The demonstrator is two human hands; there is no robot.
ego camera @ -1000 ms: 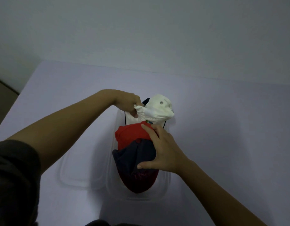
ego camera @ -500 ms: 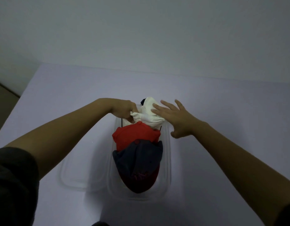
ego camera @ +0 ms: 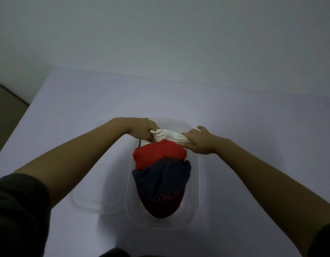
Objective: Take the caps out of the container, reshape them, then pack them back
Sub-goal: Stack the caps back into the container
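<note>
A clear plastic container (ego camera: 194, 182) sits mid-table with caps stacked in it. A dark navy cap (ego camera: 160, 180) with a maroon brim lies nearest me, and a red cap (ego camera: 156, 153) sits behind it. At the far end lies a white cap (ego camera: 169, 136). My left hand (ego camera: 143, 132) pinches the white cap's left edge. My right hand (ego camera: 199, 140) grips its right side, thumb under the fabric. A bit of a dark cap's strap shows under the white one.
The container's clear lid (ego camera: 95, 197) lies flat on the table just left of the container. The pale table (ego camera: 253, 127) reaches back to a plain wall; its left edge drops to the floor (ego camera: 6, 112).
My right hand left the navy cap, moved to the far end and took hold of the white cap's right side. The white cap has been pushed down lower and flatter.
</note>
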